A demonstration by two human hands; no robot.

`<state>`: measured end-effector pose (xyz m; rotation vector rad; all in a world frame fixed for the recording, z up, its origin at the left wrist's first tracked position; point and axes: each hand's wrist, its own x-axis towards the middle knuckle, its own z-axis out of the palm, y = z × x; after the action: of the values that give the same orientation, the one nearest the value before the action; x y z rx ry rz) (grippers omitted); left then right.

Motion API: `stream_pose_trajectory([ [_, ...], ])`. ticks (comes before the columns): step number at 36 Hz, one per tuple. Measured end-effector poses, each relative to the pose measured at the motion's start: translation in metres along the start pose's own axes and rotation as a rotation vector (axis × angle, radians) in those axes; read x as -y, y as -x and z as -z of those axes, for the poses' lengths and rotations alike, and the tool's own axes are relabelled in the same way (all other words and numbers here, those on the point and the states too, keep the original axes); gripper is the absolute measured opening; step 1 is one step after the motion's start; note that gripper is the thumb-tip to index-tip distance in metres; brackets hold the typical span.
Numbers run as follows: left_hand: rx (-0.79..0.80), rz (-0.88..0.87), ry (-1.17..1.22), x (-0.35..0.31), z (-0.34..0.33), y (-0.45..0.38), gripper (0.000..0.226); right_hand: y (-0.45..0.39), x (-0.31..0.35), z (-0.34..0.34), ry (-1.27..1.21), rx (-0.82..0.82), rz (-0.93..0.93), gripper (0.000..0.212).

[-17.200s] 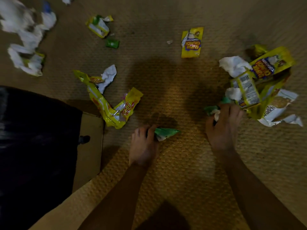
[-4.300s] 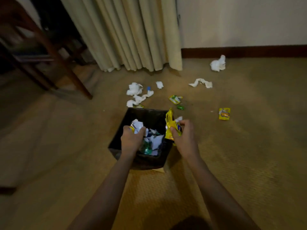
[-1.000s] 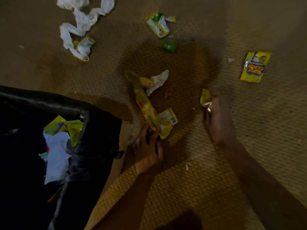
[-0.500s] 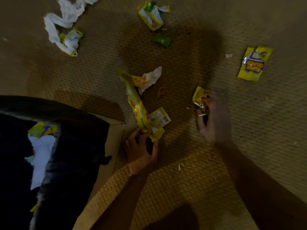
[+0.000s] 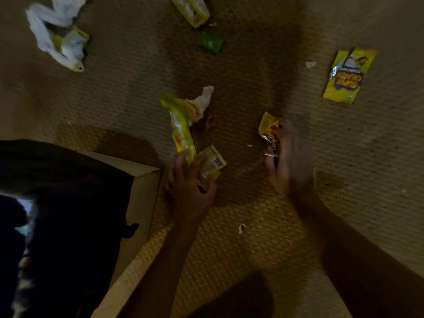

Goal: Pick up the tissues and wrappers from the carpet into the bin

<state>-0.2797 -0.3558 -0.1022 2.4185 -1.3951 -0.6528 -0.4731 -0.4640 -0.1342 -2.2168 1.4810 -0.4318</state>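
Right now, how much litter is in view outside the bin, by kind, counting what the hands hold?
Yellow wrappers: 4 - long one in left hand, crumpled one in right hand, flat packet, top-edge one
Green wrappers: 1
Tissue clumps: 2
Total: 7, small scraps uncounted

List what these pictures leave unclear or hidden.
- Bin: head view, cut off by the left edge; its inside is too dark to read.
- Right hand: motion-blurred; its small wrapper is partly hidden by the fingers.
- Top wrapper: cut off by the top edge.
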Motion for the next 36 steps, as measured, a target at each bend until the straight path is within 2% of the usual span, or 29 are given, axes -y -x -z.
stream_pose_trajectory([
  [4,-0.079,-0.077,0.027,0.020,0.000,-0.001,0.037,-0.002,0.006,-0.001,-0.007,0.011,0.007,0.045],
  [11,-0.147,-0.055,0.114,0.010,0.002,-0.015,0.032,-0.004,0.006,-0.001,0.008,0.001,0.009,0.044],
  [15,-0.091,0.096,0.378,0.008,0.014,-0.028,0.063,-0.003,0.006,-0.002,0.014,-0.012,0.024,0.043],
  [18,-0.005,0.005,0.239,0.010,0.015,-0.033,0.062,-0.003,0.006,-0.002,0.022,-0.011,0.024,0.042],
  [24,-0.010,-0.043,0.007,0.002,0.010,-0.030,0.045,-0.002,0.005,-0.003,0.043,-0.031,0.037,0.039],
  [31,-0.099,-0.027,0.058,-0.003,0.001,-0.012,0.056,-0.002,0.005,-0.002,0.041,-0.043,0.036,0.036],
  [36,-0.090,-0.077,0.040,0.000,-0.002,-0.010,0.046,-0.003,0.006,-0.001,0.035,-0.045,0.038,0.038],
])
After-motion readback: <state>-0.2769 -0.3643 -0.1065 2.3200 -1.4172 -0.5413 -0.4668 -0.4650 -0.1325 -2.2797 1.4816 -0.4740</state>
